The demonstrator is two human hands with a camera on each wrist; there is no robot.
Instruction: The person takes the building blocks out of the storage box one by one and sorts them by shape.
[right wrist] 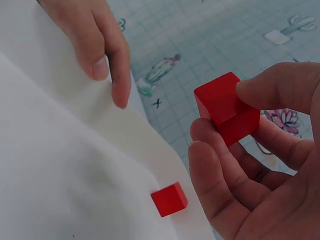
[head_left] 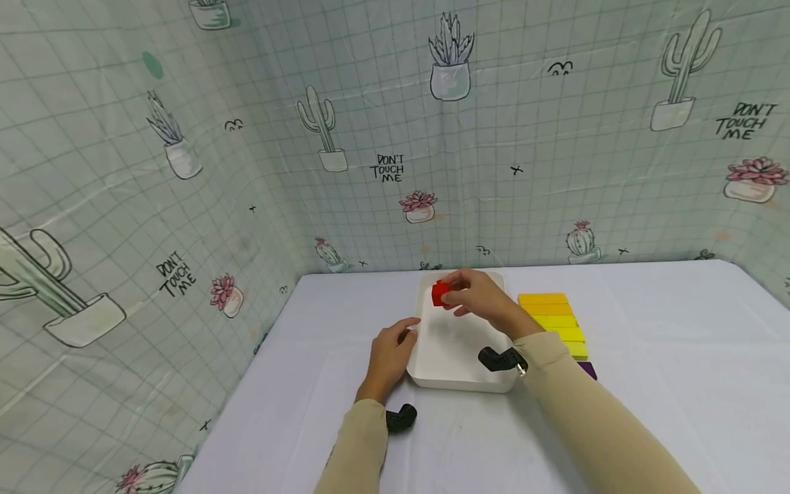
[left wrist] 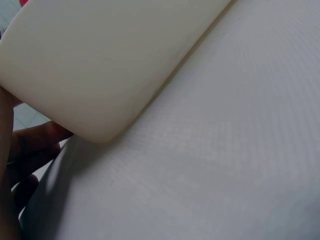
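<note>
A white rectangular tray point(head_left: 457, 385) sits on the table. Over its far left part, my right hand point(head_left: 484, 298) pinches a red cube point(right wrist: 227, 107) between thumb and fingers, lifted above the tray. A second red cube point(right wrist: 170, 199) lies inside the tray near a corner, as the right wrist view shows. My left hand point(head_left: 391, 353) rests against the tray's left side, its fingers point(left wrist: 40, 137) lying along the outer wall in the left wrist view. Part of the left hand is out of that view.
To the right of the tray lie several yellow bars point(head_left: 558, 321) and orange bars point(head_left: 543, 299) side by side. A dark purple piece point(head_left: 588, 370) shows partly behind the right sleeve point(head_left: 592, 405). A cloth wall point(head_left: 506, 226) with cactus drawings stands along the table's back edge.
</note>
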